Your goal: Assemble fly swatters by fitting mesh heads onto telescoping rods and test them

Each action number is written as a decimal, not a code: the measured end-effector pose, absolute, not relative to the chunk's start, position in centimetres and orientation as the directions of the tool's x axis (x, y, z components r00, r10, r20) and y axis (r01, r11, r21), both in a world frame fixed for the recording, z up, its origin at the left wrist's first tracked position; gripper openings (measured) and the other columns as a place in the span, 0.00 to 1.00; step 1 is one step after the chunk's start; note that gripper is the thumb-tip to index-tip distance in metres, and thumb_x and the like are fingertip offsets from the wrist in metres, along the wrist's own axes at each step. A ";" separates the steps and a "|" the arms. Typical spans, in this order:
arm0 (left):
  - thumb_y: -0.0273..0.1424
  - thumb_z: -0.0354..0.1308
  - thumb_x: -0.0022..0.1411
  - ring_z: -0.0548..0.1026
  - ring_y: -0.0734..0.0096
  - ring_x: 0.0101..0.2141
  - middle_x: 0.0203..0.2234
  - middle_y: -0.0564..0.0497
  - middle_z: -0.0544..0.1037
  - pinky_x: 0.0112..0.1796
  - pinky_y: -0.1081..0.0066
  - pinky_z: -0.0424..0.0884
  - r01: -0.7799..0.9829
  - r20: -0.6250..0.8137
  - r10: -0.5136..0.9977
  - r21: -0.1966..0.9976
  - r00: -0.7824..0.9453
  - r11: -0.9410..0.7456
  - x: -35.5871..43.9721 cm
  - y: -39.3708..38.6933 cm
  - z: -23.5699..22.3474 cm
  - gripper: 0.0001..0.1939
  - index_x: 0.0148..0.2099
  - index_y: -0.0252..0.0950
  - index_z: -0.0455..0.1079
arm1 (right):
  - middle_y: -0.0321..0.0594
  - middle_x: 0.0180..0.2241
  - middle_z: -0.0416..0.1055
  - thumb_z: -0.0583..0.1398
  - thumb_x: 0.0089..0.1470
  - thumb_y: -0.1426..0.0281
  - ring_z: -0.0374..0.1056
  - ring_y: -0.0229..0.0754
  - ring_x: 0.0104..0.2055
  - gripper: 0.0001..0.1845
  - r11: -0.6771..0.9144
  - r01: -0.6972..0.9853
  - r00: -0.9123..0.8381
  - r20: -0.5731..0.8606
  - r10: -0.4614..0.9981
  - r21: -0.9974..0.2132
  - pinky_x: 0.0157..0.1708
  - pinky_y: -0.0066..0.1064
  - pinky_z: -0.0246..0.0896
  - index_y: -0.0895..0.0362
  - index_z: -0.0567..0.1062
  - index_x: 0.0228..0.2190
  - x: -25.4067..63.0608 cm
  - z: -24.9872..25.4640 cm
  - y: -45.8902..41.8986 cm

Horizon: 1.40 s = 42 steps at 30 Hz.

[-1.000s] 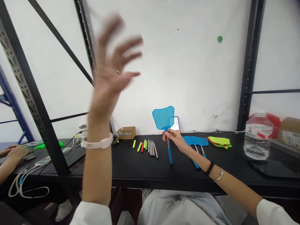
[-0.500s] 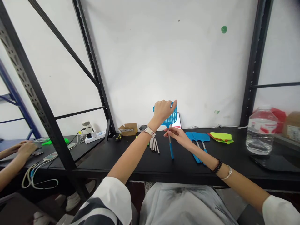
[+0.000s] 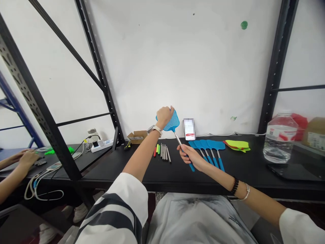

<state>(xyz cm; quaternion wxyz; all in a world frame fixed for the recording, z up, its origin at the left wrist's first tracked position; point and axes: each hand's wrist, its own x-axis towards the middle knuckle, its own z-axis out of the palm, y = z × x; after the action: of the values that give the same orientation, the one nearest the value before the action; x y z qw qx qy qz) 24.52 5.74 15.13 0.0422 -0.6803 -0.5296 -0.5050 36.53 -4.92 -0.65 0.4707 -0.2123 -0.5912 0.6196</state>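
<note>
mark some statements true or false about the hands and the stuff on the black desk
1. The left hand is at the mesh head of a blue plastic fly swatter. True.
2. The right hand is empty. False: it grips the swatter's shaft and handle.
3. The lit rectangular phone lies flat on the desk. False: the phone stands upright by the white wall.
4. A clear plastic bottle stands right of the flat yellow-green pieces. True.
5. The slim grey rods lie left of the right hand. True.
</note>
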 end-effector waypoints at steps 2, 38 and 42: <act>0.38 0.54 0.55 0.68 0.54 0.44 0.27 0.40 0.73 0.42 0.66 0.59 0.621 0.594 0.796 0.669 -0.116 -0.409 22.6 6.7 13.9 0.18 0.18 0.34 0.59 | 0.29 0.21 0.46 0.55 0.52 0.57 0.38 0.25 0.16 0.16 0.037 -0.351 -0.495 0.219 0.841 -0.936 0.13 0.20 0.31 0.59 0.65 0.32 36.5 -0.4 -5.5; 0.28 0.43 0.64 0.60 0.80 0.15 0.11 0.57 0.58 0.25 0.75 0.63 -0.688 0.154 0.988 0.714 -0.030 -0.132 19.8 3.9 2.4 0.19 0.20 0.34 0.56 | 0.27 0.19 0.40 0.48 0.58 0.65 0.33 0.25 0.15 0.11 -0.423 -0.349 -0.677 -0.086 0.731 -0.836 0.12 0.18 0.25 0.59 0.58 0.27 36.0 -4.1 -7.8; 0.29 0.39 0.65 0.59 0.81 0.15 0.11 0.57 0.56 0.26 0.76 0.62 -0.702 0.180 0.977 0.682 -0.112 -0.206 14.7 3.0 2.7 0.20 0.20 0.34 0.55 | 0.27 0.20 0.41 0.48 0.59 0.64 0.33 0.25 0.15 0.12 -0.509 -0.223 -0.767 -0.172 0.618 -0.832 0.12 0.17 0.26 0.59 0.59 0.29 37.2 -4.4 -10.4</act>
<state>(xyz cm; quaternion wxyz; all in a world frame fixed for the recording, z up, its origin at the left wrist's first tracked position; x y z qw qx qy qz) 14.74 2.95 2.71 -0.5897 -0.3102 -0.2219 -0.7119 37.20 -10.44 -4.36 0.2509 -0.2309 -0.4275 0.8373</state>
